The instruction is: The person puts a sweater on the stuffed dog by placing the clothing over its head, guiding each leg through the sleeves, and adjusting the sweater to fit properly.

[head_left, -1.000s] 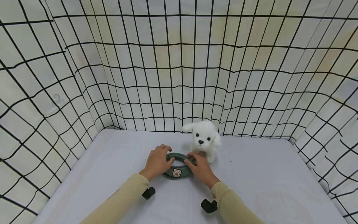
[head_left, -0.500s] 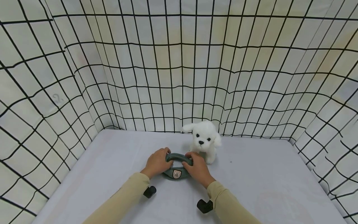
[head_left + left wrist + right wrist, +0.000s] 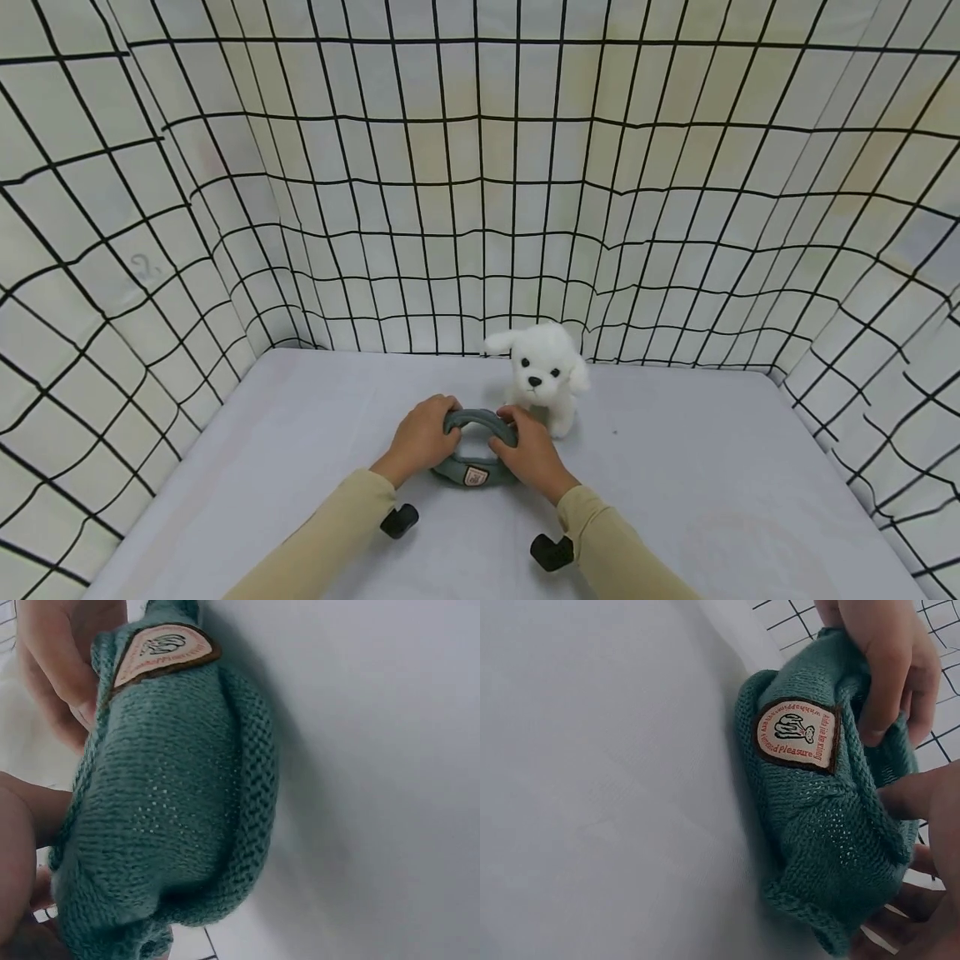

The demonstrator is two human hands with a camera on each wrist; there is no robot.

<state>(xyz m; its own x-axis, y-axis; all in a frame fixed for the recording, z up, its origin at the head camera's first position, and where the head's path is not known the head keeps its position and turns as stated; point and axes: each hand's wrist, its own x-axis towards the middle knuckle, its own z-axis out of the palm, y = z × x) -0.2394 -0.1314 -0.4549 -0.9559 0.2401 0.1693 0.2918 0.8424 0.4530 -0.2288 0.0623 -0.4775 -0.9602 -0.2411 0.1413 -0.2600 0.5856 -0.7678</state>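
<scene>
A green knitted band [image 3: 456, 472], shaped like a ring with rolled edges, stands on the white surface. Through its wide opening white shows in the head view. A pale patch [image 3: 799, 733] with a dark border and a small printed drawing is on its front. My left hand [image 3: 420, 440] grips the band's left side, thumb inside the opening and fingers around the outside. On the opposite side my right hand [image 3: 531, 454] holds the rim the same way, its thumb inside. Some fingers of both hands are hidden behind the knit.
A white plush dog [image 3: 542, 367] stands just behind my right hand, facing me. Black grid netting [image 3: 480, 181] over white sheeting encloses the table [image 3: 675, 483] at the back and both sides.
Both hands have tightened onto the band's rim, the right one shifting slightly left. The band's back rim is lifted and its opening looks taller. The head view has turned slightly.
</scene>
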